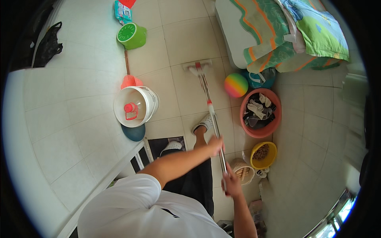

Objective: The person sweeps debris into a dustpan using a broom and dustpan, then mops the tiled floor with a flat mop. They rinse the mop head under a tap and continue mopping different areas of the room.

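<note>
My left hand [216, 145] is wrapped around the metal handle of a sponge mop [217, 128], partway down its length. Lower in the picture, my right hand [232, 182] grips the same handle close to its end. The handle slants away from me across the floor. Its wide mop head [198, 65] rests on the beige floor tiles [193, 38] and looks blurred. Just right of the head lies a rainbow-striped ball [236, 85]. One of my feet, in a white perforated clog [204, 123], stands beside the handle.
Left, along the wall, are a white bucket [151, 102] holding a red-capped bottle [130, 108], and a green bin [137, 37]. Right are a red basin [276, 116] of socks, a yellow basin [274, 157] and a basket [251, 178]. A bed [235, 35] stands at upper right.
</note>
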`<state>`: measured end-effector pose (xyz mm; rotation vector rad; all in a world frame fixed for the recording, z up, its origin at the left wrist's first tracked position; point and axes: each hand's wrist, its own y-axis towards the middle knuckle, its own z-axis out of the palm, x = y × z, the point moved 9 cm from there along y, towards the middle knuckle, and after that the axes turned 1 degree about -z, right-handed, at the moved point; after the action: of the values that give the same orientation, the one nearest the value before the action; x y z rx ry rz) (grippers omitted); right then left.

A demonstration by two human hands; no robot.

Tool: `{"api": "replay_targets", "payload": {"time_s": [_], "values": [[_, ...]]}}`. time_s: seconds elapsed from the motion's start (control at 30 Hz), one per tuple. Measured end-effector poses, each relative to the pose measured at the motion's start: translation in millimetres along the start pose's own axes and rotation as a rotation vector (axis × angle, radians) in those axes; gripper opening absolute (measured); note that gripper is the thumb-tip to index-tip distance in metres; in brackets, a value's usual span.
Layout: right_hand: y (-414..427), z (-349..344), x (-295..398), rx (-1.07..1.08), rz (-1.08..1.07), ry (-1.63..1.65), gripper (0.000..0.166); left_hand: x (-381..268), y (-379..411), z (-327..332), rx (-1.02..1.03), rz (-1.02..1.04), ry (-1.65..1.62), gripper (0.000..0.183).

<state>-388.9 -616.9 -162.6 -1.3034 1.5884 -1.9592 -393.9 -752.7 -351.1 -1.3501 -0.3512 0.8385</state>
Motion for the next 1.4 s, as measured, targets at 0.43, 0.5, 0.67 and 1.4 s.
{"api": "replay_targets", "payload": {"time_s": [0.43, 0.5, 0.67, 1.4], "values": [[94.4, -21.6, 203.9, 0.205, -0.204, -0.125, 0.053, -238.2, 106.3, -84.1, -0.019, -0.033, -0.212, 0.028], [57.5, -55.8, 132.2, 0.179, -0.219, -0.053, 0.056, -161.9, 79.4, -25.9, 0.022, -0.116, -0.362, 0.025], [-22.2, -77.4, 94.1, 0.073, 0.108, -0.109, 0.051, -61.2, 10.2, 34.5, 0.008, -0.426, -0.548, 0.017], [361.4, 286.4, 670.4, 0.143, -0.165, 0.280, 0.058, -766.3, 199.1, -446.3, -0.338, 0.223, 0.056, 0.025]]}}
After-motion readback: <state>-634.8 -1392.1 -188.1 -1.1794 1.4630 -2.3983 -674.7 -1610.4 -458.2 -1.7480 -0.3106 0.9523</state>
